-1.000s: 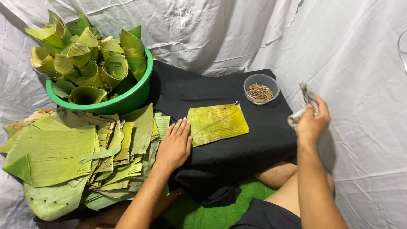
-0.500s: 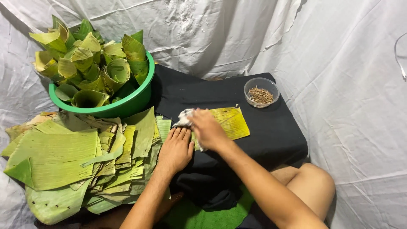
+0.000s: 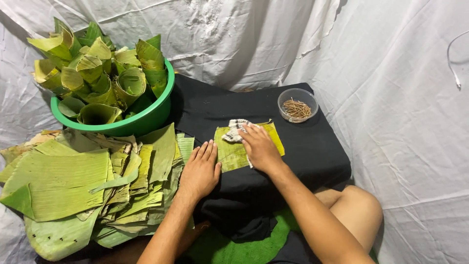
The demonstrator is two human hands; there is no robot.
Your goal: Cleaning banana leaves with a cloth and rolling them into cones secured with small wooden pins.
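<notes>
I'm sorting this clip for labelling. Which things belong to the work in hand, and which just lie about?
In hand:
right hand pressing a checked cloth on the leaf piece
left hand at that leaf's edge

Lying about:
leaf stack
green basin of leaf cones
small bowl of sticks

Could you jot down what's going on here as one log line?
right hand: presses cloth on leaf piece | left hand: flat at leaf's edge | nearby: green basin, leaf pile, stick bowl

In front of me is a low table covered by a black cloth (image 3: 303,146). On it lie a flat leaf piece (image 3: 234,154), a clear bowl of sticks (image 3: 297,105) and a green basin (image 3: 146,122).
</notes>
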